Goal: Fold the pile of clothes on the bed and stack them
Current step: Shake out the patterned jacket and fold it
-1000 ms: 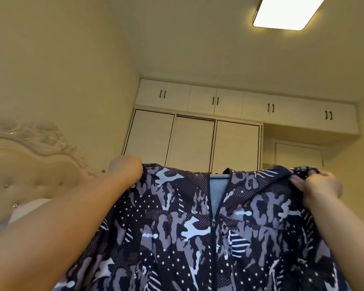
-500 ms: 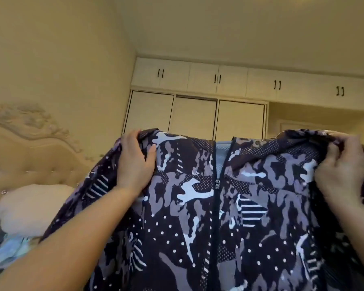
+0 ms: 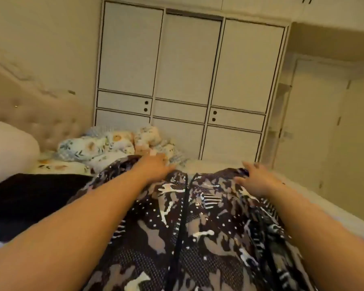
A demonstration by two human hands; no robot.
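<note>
A dark camouflage-print zip jacket (image 3: 198, 227) lies spread front-up on the bed (image 3: 210, 164), its zip running down the middle. My left hand (image 3: 156, 166) rests flat on the jacket's left shoulder, fingers stretched out. On the right shoulder sits my right hand (image 3: 254, 179), its fingers spread. Neither hand visibly pinches the fabric; the picture is somewhat blurred. A black garment (image 3: 29, 198) lies flat to the left of the jacket. Behind the jacket is a crumpled floral pile of cloth (image 3: 114, 143).
A white pillow (image 3: 8, 148) leans against the tufted beige headboard (image 3: 34, 116) at the left. White wardrobe doors (image 3: 187, 80) stand beyond the bed's far edge. A door (image 3: 315, 127) is at the right, past the bed's right edge.
The jacket, held up in the air by its shoulders before, now lies on the bed. Both hands came down with it and opened flat; the view tilted down from the ceiling.
</note>
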